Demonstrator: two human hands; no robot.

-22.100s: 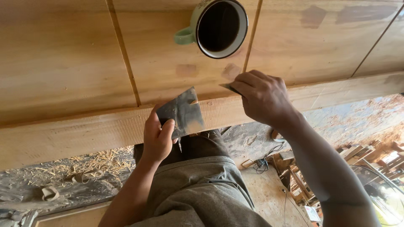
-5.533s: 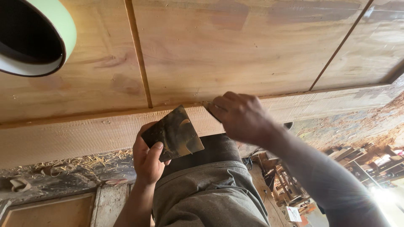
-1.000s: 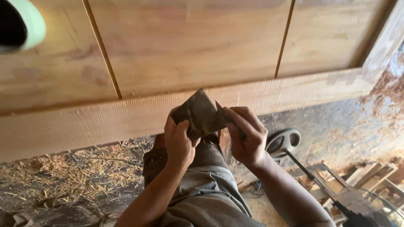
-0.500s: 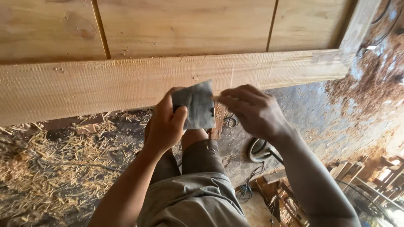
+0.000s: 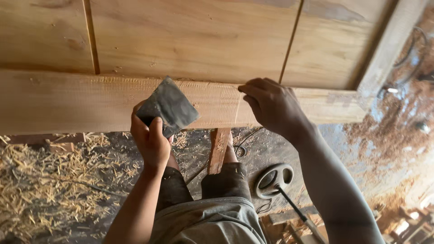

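My left hand [image 5: 151, 140] grips a flat grey metal scraper blade [image 5: 169, 105], held up in front of the pale wooden rail [image 5: 68, 101] that runs along the near edge of a wooden panelled board [image 5: 190, 36]. My right hand [image 5: 271, 106] rests with curled fingers on the same rail, a little to the right of the blade; whether anything small is pinched in it is hidden. My legs in dark shorts stand below.
Wood shavings [image 5: 49, 176] cover the floor at left. A narrow wooden stick [image 5: 219, 149] leans between my legs. A black ring-shaped tool with a long handle [image 5: 275, 180] lies on the floor to the right. Sawdust spreads at far right.
My view has shifted along the board and the green-rimmed cup has left the frame. My two hands have moved apart; the right hand now rests on the rail.
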